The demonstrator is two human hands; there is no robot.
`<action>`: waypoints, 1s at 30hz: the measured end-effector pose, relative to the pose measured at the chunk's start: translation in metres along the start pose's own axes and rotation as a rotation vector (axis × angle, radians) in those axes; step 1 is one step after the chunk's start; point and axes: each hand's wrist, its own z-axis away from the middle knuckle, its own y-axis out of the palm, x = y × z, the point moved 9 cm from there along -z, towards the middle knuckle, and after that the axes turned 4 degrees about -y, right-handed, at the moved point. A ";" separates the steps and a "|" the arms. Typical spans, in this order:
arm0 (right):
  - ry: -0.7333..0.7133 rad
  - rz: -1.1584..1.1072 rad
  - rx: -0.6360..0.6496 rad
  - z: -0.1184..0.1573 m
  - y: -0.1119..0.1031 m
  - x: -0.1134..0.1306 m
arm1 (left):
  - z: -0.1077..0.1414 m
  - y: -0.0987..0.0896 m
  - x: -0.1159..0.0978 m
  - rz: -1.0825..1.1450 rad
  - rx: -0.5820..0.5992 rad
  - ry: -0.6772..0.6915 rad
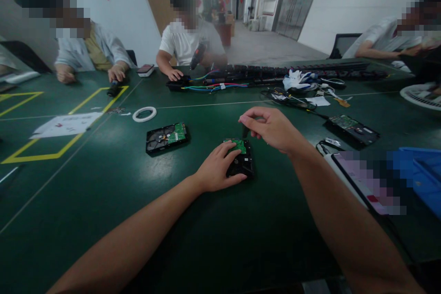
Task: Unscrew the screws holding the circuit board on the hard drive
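Note:
A black hard drive with a green circuit board [246,161] lies on the dark green table [193,248]. My left hand [218,165] rests on its left part, fingers spread over the board and casing. Just above the drive's upper right edge, my right hand [270,128] is closed around a small dark tool [245,131], which points down toward the board. Whether the tool's tip touches the drive cannot be made out. Another hard drive [167,138] lies board side up to the left, and a third [353,130] is at the right.
A white tape ring [144,114] and a paper sheet [65,125] lie left. Cables, white gloves [298,80] and black strips line the back. A phone-like device [365,183] and blue tray [422,174] are right. Several people sit around; one holds a power drill [199,55].

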 end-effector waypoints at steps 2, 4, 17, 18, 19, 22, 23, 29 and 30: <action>-0.008 0.013 0.002 0.000 0.000 0.000 | 0.000 0.000 -0.001 -0.005 0.002 0.004; -0.013 0.008 -0.001 -0.001 -0.001 0.000 | 0.000 0.000 -0.001 -0.006 0.004 0.004; -0.006 -0.047 0.001 -0.001 -0.002 -0.003 | 0.000 0.001 0.001 -0.008 0.013 0.001; -0.017 -0.039 -0.003 -0.002 -0.002 -0.003 | 0.000 0.001 0.001 -0.004 0.011 0.001; -0.026 -0.026 -0.010 -0.002 -0.003 -0.003 | 0.000 0.001 0.001 0.001 0.010 0.000; -0.047 0.020 -0.024 -0.003 -0.004 -0.002 | 0.000 0.001 0.001 0.005 0.008 0.001; -0.055 0.035 -0.021 -0.003 -0.004 -0.002 | 0.000 0.001 0.001 0.003 0.007 0.002; -0.107 0.064 -0.010 -0.004 -0.003 -0.002 | 0.000 0.001 0.000 -0.020 0.005 0.010; -0.110 0.058 -0.015 -0.004 -0.004 -0.002 | 0.000 0.001 0.000 -0.021 0.007 0.011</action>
